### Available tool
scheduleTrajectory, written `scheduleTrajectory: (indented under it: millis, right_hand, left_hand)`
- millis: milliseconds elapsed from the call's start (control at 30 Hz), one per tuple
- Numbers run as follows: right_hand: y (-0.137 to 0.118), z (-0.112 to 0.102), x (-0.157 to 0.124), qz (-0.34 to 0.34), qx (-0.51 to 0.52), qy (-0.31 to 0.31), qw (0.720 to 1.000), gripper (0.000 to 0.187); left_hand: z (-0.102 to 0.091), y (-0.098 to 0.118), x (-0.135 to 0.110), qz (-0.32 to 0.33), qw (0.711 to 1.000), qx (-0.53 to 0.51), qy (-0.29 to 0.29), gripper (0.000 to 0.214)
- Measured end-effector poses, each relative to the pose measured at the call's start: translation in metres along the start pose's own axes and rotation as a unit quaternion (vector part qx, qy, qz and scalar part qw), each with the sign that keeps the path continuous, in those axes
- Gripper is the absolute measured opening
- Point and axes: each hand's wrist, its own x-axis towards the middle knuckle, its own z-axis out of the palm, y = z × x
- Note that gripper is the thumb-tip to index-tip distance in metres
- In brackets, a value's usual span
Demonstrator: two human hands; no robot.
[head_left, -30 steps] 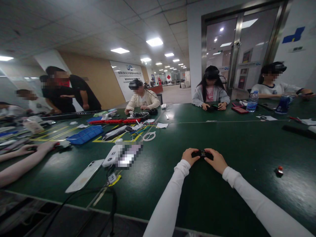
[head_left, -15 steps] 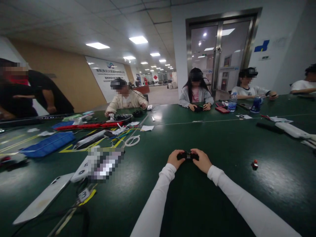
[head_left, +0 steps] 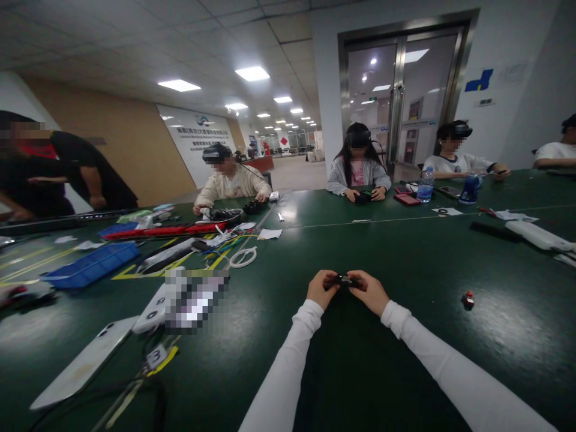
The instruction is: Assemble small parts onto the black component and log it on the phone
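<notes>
Both hands (head_left: 322, 290) gripping a small black object (head_left: 345, 281) by its ends, long axis running left to right, green table (head_left: 387, 366)

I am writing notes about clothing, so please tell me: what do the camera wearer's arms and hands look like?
The left sleeve and right sleeve are long, white and plain, with bunched cuffs. The left hand and right hand wear no gloves; no marking or cable shows on either sleeve.
</notes>
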Motion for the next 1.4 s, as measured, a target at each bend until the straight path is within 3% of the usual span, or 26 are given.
scheduleTrajectory:
  millis: [167,300,400,567,700,833,933,1133,1267,1400]
  right_hand:
    - [0.004,-0.002,0.002,-0.001,0.019,0.017,1.000,0.031]
    - [0.006,-0.003,0.002,-0.010,0.011,0.035,0.999,0.030]
    - [0.007,-0.003,0.003,-0.013,0.008,0.041,0.999,0.030]
    - [0.004,-0.003,0.003,0.000,0.032,0.040,0.999,0.031]
    - [0.001,-0.002,0.003,-0.019,0.082,0.006,0.996,0.030]
    - [0.001,0.001,0.002,-0.027,0.116,-0.021,0.993,0.029]
    - [0.002,0.003,0.002,-0.014,0.121,-0.027,0.992,0.031]
    - [-0.004,0.002,0.002,0.011,0.140,-0.019,0.990,0.042]
    - [-0.013,0.002,-0.002,0.009,0.055,0.015,0.998,0.030]
    - [-0.017,0.004,-0.005,-0.016,-0.021,0.031,0.999,0.023]
  left_hand:
    - [0.003,0.002,-0.003,-0.016,0.999,-0.033,-0.014,0.027]
    - [0.005,0.004,-0.005,-0.044,0.989,-0.132,-0.044,0.048]
    - [0.006,0.005,-0.004,-0.078,0.978,-0.192,-0.036,0.059]
    - [0.006,0.005,0.001,-0.197,0.934,-0.298,0.005,0.050]
    - [0.005,0.004,0.004,-0.245,0.923,-0.295,-0.028,0.042]
    - [0.005,0.003,0.001,-0.234,0.932,-0.255,-0.105,0.043]
    - [0.006,0.002,-0.001,-0.214,0.937,-0.246,-0.124,0.041]
    - [0.008,0.001,0.000,-0.218,0.943,-0.241,-0.071,0.034]
    - [0.009,-0.002,0.001,-0.212,0.954,-0.209,-0.019,0.026]
    - [0.008,-0.006,0.001,-0.165,0.976,-0.138,0.029,0.022]
